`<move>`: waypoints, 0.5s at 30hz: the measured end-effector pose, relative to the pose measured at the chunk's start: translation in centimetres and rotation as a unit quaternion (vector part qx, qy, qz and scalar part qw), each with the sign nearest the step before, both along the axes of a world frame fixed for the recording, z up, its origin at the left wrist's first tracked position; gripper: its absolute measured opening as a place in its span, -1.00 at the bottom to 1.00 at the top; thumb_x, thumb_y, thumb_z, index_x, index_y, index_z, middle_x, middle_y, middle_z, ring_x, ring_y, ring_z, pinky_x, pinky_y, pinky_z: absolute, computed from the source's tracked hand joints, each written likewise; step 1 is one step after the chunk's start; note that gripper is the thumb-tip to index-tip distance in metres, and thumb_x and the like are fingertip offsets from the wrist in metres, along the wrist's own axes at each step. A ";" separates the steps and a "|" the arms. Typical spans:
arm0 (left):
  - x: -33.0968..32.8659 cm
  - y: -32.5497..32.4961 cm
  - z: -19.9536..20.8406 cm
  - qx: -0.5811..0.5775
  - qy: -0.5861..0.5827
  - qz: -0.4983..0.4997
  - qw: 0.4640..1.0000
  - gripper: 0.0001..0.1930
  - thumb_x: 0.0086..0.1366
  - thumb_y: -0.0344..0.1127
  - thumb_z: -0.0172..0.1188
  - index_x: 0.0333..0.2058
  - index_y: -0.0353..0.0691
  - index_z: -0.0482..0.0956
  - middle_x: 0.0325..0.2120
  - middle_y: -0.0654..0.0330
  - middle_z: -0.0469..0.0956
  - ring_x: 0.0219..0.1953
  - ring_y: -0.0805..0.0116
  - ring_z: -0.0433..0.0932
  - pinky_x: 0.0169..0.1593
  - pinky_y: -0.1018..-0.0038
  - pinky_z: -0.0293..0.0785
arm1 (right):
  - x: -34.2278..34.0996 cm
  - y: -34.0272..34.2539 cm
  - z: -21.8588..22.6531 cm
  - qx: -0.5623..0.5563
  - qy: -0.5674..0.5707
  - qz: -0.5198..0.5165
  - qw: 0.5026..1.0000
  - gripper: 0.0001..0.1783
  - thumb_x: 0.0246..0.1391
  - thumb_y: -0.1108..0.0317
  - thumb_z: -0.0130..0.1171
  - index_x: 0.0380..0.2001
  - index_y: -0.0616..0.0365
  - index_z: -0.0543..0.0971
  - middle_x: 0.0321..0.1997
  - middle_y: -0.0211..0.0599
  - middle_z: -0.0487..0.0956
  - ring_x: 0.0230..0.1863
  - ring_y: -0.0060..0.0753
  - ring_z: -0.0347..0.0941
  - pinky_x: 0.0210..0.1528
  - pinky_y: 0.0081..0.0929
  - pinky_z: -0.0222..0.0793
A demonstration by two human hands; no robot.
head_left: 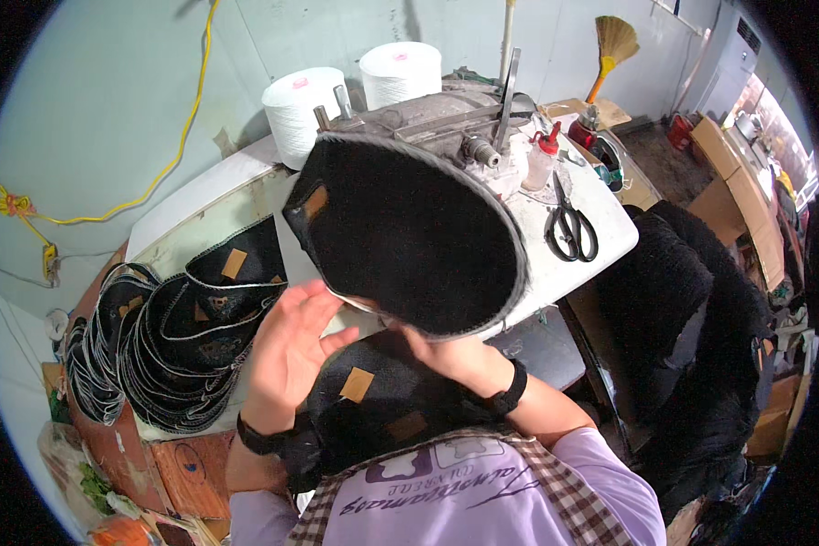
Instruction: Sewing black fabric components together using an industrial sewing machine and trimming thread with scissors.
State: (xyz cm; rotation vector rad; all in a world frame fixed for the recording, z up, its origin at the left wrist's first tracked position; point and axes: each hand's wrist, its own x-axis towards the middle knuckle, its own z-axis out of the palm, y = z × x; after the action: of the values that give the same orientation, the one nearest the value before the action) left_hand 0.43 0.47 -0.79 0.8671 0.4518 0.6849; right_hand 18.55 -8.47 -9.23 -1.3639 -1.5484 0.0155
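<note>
A large black fuzzy oval fabric piece [419, 241] with a pale-stitched rim is tilted up in front of me, a small tan label on its left side. My right hand [460, 358] grips its lower edge, with some fingers hidden behind it. At the lower left edge, the fingertips of my left hand [287, 341] touch the cloth, the fingers stretched out and the thumb apart. Below both hands lies more black fabric [332, 405] with a tan label [357, 384]. Behind the raised piece stands a grey sewing machine [428, 114], partly covered by it.
White thread cones [400, 77] stand behind the machine. Black scissors [571, 232] and a red-capped bottle [541, 159] rest on the white table [601, 246]. Stitched black pieces [187, 355] are stacked at left; dark fuzzy material [692, 300] is heaped at right. A yellow cord [177, 150] hangs along the wall.
</note>
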 end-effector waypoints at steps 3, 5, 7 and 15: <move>0.2 3.5 -1.5 -0.027 -0.092 -0.056 0.994 -0.57 0.42 0.04 -0.20 -0.09 -0.26 0.34 -0.08 0.06 0.47 0.03 0.19 0.44 0.10 0.15 0.38 | 1.1 0.6 -0.1 0.051 -0.032 0.003 0.998 -0.58 -0.14 0.52 0.14 -0.10 0.19 0.49 -0.24 -0.03 0.52 -0.18 0.04 0.46 -0.13 -0.18 0.39; 0.6 4.4 -0.7 0.152 0.058 0.023 0.986 -0.51 0.42 0.10 -0.25 -0.15 -0.26 0.40 -0.18 0.13 0.48 -0.11 0.26 0.48 -0.05 0.32 0.41 | 1.8 0.4 0.0 -0.034 -0.009 0.074 0.997 -0.50 -0.23 0.55 0.13 -0.07 0.20 0.47 -0.40 -0.11 0.51 -0.35 -0.02 0.48 -0.28 -0.22 0.41; 0.5 6.0 -0.9 0.437 0.242 0.143 0.854 -0.48 0.42 0.11 -0.25 -0.21 -0.28 0.45 -0.32 0.19 0.43 -0.30 0.31 0.43 -0.17 0.43 0.34 | 1.9 0.8 0.2 0.015 -0.047 0.050 0.998 -0.44 -0.28 0.55 0.10 -0.04 0.21 0.45 -0.53 -0.19 0.47 -0.49 -0.06 0.45 -0.39 -0.24 0.39; 2.2 8.6 2.5 0.371 0.181 0.205 0.887 -0.79 0.33 -0.16 0.07 -0.35 -0.19 0.49 -0.57 0.46 0.41 -0.57 0.72 0.22 -0.48 0.69 0.11 | 1.2 1.7 0.5 0.062 -0.103 0.015 0.993 -0.50 -0.25 0.58 0.17 -0.09 0.20 0.51 -0.62 -0.30 0.44 -0.59 -0.22 0.41 -0.51 -0.31 0.32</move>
State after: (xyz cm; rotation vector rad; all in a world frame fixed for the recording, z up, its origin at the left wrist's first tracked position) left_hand 2.62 9.08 1.73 1.6710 0.7395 1.1259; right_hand 19.74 -6.76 -8.68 -1.2762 -1.7108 -0.2054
